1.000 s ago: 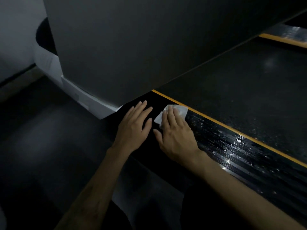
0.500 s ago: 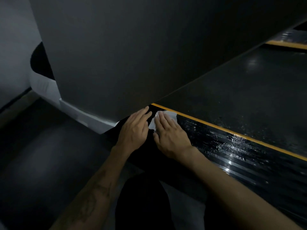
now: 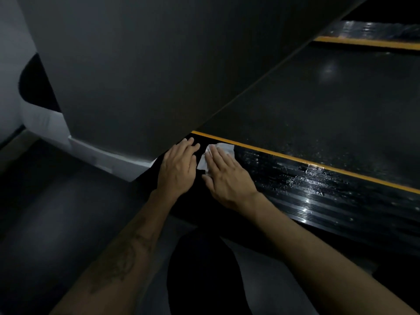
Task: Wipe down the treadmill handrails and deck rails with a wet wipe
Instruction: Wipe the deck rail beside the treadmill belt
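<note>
Right hand point(image 3: 227, 176) flat, fingers straight, pressing wipe point(image 3: 223, 148) onto rail point(image 3: 306, 187).
Left hand point(image 3: 178, 165) flat beside it, fingers together, touching rail near shroud point(image 3: 136, 76); wet streaks rightward.

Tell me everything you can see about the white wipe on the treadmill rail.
The wet wipe is a small white sheet, crumpled and soft-looking. It lies flat on the near deck rail, a black ribbed strip, just below its yellow stripe and close to the grey motor cover. The right hand presses it down with straight fingers, covering most of it, so only its far and left edges show. The left hand rests on the rail beside it; whether they touch is unclear.
</note>
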A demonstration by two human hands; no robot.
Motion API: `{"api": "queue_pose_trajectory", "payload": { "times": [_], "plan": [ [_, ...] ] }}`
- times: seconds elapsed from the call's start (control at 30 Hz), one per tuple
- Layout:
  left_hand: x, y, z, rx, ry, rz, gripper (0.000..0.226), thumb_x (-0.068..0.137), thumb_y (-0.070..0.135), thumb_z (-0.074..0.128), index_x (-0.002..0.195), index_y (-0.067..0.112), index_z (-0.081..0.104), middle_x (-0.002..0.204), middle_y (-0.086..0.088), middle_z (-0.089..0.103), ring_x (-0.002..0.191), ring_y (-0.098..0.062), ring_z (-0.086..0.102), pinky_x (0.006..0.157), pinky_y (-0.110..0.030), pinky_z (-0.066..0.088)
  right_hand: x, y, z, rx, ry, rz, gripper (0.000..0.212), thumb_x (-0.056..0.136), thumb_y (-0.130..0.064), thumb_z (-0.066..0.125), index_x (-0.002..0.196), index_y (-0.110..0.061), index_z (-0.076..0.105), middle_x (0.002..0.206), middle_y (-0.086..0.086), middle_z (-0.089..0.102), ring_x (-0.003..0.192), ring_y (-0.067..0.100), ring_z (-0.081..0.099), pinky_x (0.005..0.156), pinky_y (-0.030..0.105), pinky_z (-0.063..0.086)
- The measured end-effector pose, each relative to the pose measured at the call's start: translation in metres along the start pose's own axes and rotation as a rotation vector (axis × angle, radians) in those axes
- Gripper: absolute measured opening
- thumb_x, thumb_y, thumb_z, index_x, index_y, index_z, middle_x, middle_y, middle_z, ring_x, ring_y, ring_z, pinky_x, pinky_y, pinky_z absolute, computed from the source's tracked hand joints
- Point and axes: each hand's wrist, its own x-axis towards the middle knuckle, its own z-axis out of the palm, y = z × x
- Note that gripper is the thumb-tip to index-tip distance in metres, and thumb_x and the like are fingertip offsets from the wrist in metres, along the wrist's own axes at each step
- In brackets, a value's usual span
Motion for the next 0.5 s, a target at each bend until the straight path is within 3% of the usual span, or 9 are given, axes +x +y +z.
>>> {"api": "queue_pose_trajectory", "payload": {
  "times": [0.17, 0.37, 0.5],
  "plan": [
    [-0.005, -0.002, -0.001, 0.016, 0.011, 0.033, 0.045, 0.102, 0.020, 0.044, 0.142, 0.009, 0.059, 0.153, -0.010, 0.052, 0.147, -0.027, 0.042, 0.121, -0.045, 0.031, -0.017, -0.021, 0.014, 0.085, 0.056, 0.175, 0.074, 0.108, -0.051, 0.011, 0.161, -0.001, -0.005, 0.169, 0.019, -0.012, 0.158, 0.028, -0.014, 0.129, 0.041, -0.003],
    [-0.003, -0.006, -0.005, 0.047, -0.026, 0.060, 0.048, 0.103, 0.027, 0.041, 0.146, 0.014, 0.057, 0.156, -0.006, 0.049, 0.148, -0.024, 0.039, 0.119, -0.042, 0.029, -0.001, -0.006, 0.005, 0.061, 0.063, 0.048, 0.067, 0.110, -0.048, 0.015, 0.164, -0.011, 0.003, 0.172, 0.009, -0.004, 0.159, 0.021, -0.008, 0.129, 0.038, 0.000],
    [-0.005, -0.003, -0.006, 0.057, 0.011, 0.084, 0.047, 0.101, 0.025, 0.043, 0.143, 0.011, 0.060, 0.153, -0.008, 0.052, 0.145, -0.027, 0.043, 0.117, -0.045, 0.035, -0.015, -0.002, 0.006, 0.063, 0.082, 0.160, 0.070, 0.110, -0.050, 0.013, 0.163, -0.007, 0.001, 0.171, 0.012, -0.005, 0.159, 0.023, -0.007, 0.130, 0.038, -0.001]
  ]
}}
